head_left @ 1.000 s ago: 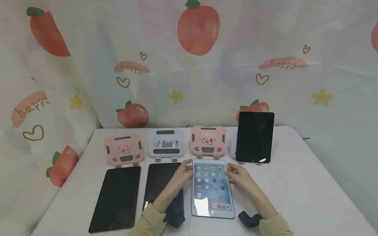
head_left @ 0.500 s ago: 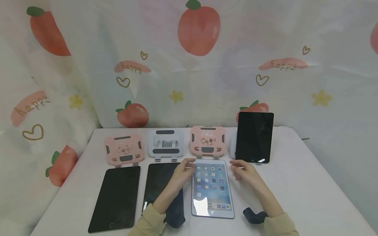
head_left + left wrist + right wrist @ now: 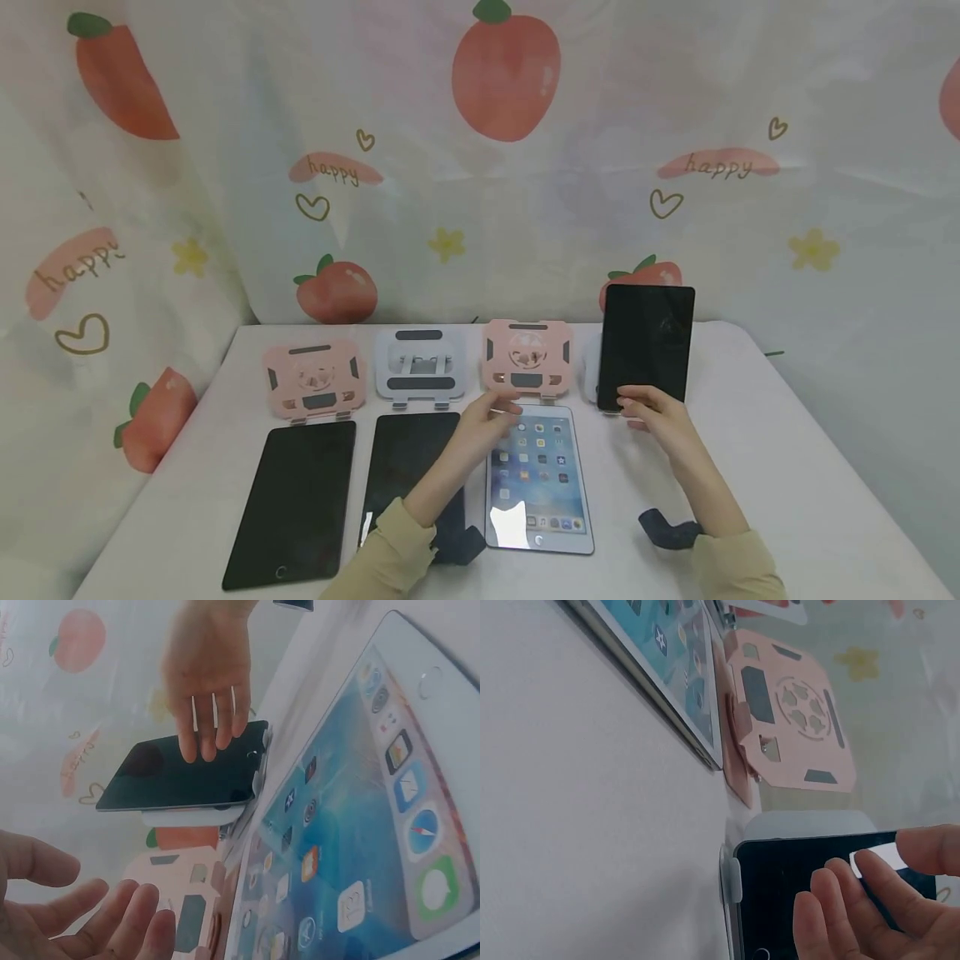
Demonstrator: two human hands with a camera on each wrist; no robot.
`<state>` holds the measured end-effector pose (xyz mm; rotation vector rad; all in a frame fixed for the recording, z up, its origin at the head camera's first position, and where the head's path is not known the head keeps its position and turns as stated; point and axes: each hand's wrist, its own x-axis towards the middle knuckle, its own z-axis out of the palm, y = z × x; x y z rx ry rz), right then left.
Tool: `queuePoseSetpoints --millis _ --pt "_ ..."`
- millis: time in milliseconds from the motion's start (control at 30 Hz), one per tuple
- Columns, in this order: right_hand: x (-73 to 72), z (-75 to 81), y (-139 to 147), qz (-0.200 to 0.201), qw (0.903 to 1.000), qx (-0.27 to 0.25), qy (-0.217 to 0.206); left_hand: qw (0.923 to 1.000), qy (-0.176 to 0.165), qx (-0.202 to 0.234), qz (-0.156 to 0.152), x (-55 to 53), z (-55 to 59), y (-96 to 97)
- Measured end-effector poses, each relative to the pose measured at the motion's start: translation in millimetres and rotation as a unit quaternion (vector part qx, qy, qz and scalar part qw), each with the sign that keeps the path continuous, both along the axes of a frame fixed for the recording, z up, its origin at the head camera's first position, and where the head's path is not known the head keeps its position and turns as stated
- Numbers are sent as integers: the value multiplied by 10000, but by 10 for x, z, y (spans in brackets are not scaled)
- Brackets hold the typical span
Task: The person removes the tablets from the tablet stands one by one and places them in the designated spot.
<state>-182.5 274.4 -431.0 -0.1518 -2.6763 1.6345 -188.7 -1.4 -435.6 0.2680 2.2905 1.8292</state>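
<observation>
A white tablet (image 3: 536, 492) with its screen lit lies on the table, showing app icons. My left hand (image 3: 480, 429) is over its upper left corner with fingers loosely bent and holding nothing. My right hand (image 3: 663, 421) is in front of the lower part of a black tablet (image 3: 647, 342), which leans on a pale stand (image 3: 810, 821). In the right wrist view the right fingers are loosely spread before that dark screen, with nothing between them. Behind the white tablet stands a pink tablet stand (image 3: 551, 364), unloaded.
Left of the white tablet lie two black tablets, one (image 3: 412, 450) partly under my left forearm and another (image 3: 296, 500) farther left. A pale grey stand (image 3: 384, 367) and a second pink stand (image 3: 279, 396) stand behind them. A fruit-patterned curtain (image 3: 510, 217) hangs behind the table.
My right hand has left the white tablet's right edge and moved right to the front of the propped black tablet. My left hand has shifted up and right over the white tablet's top.
</observation>
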Motion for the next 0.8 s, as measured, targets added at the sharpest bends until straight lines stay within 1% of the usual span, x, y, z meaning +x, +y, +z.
queuePoseSetpoints --millis 67,167,467,600,800 --pt "-12 24 30 6 9999 -54 98 10000 48 -9 -43 -28 38 47" --pt "-12 86 61 11 9998 36 183 9999 68 -66 -73 -68 87 123" --pt "-63 124 253 -296 9977 41 616 9990 267 -98 -334 -143 216 323" --pt "-84 133 327 -387 9957 207 820 9990 345 0 -300 -200 233 415" --pt "-137 131 444 -501 9934 394 955 9992 210 306 -164 -277 224 538"
